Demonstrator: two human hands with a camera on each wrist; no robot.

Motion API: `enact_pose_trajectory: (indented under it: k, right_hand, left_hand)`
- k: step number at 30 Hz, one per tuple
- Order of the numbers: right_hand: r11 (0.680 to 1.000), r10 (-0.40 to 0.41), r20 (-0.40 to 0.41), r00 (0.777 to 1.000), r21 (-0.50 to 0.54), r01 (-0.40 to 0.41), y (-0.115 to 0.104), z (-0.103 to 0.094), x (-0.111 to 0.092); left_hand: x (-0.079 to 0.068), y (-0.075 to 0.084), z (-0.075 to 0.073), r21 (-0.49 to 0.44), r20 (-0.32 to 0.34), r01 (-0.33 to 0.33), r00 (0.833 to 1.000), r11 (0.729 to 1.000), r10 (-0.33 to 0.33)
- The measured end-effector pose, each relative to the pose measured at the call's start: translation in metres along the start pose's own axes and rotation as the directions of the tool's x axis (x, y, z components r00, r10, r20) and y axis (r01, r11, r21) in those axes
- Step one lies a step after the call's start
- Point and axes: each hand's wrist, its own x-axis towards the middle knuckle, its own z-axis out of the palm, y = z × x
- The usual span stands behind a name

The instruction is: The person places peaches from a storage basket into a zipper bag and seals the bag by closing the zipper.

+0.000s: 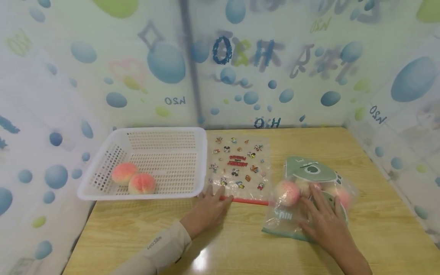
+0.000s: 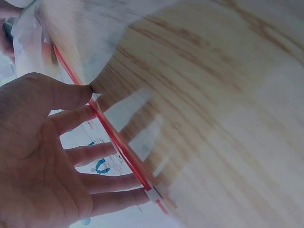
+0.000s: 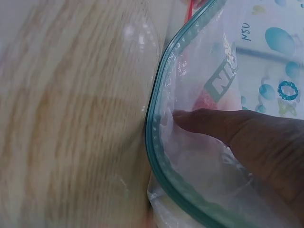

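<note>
My left hand touches the near edge of a flat, clear zip bag with small cartoon prints. In the left wrist view its spread fingers and thumb lie along the red zip strip. My right hand rests with extended fingers on a clear and green zip bag holding several pink-and-cream peaches, partly covered by the fingers. The right wrist view shows the thumb on the clear plastic beside the green zip edge.
A white perforated basket stands at the left of the wooden table. Two peaches lie in its near left corner. The cartoon bag lies between basket and green bag. A patterned curtain rises behind the table.
</note>
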Motion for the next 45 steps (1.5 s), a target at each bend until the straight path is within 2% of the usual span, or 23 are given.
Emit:
enact_pose_trajectory:
  k: [5, 9, 13, 17, 21, 27, 36, 40, 45]
  right_hand:
    - [1.000, 0.000, 0.007, 1.000, -0.029, 0.000, 0.003, -0.002, 0.002]
    - [0.996, 0.026, -0.025, 0.999, -0.079, -0.028, -0.008, -0.008, 0.003]
    - [0.982, 0.125, -0.093, 0.988, -0.131, -0.137, -0.038, -0.008, 0.003]
    - [0.951, 0.255, -0.106, 0.961, -0.150, -0.269, -0.062, 0.001, 0.004]
    - [0.933, 0.314, -0.069, 0.947, -0.163, -0.321, -0.067, 0.006, 0.004]
    - [0.922, 0.373, 0.038, 0.927, -0.127, -0.366, -0.064, 0.010, 0.004]
    - [0.929, 0.354, 0.000, 0.935, -0.119, -0.352, -0.057, 0.015, 0.002]
    - [0.932, 0.350, 0.010, 0.937, -0.106, -0.347, -0.054, 0.018, 0.001]
    - [0.945, 0.309, -0.010, 0.951, -0.110, -0.308, -0.047, 0.020, 0.000]
  left_hand:
    - [0.000, 0.001, -0.001, 0.033, 0.003, -0.009, 1.000, 0.999, 0.008]
    - [0.001, 0.000, -0.002, 0.035, 0.005, -0.015, 1.000, 0.999, 0.014]
    - [0.002, -0.001, -0.003, 0.023, 0.011, -0.015, 1.000, 1.000, 0.015]
    - [0.002, -0.003, -0.004, -0.004, 0.019, -0.001, 1.000, 1.000, 0.002]
    - [0.002, -0.004, -0.005, -0.029, 0.033, 0.003, 0.999, 1.000, -0.002]
    - [0.001, -0.003, -0.004, -0.022, 0.039, 0.005, 0.999, 1.000, -0.005]
    - [0.001, -0.002, -0.003, -0.017, 0.051, -0.007, 0.999, 1.000, 0.008]
    - [0.000, -0.002, -0.004, -0.003, 0.045, -0.008, 0.999, 1.000, 0.008]
    - [0.000, -0.002, -0.005, 0.010, 0.035, -0.016, 0.999, 1.000, 0.015]
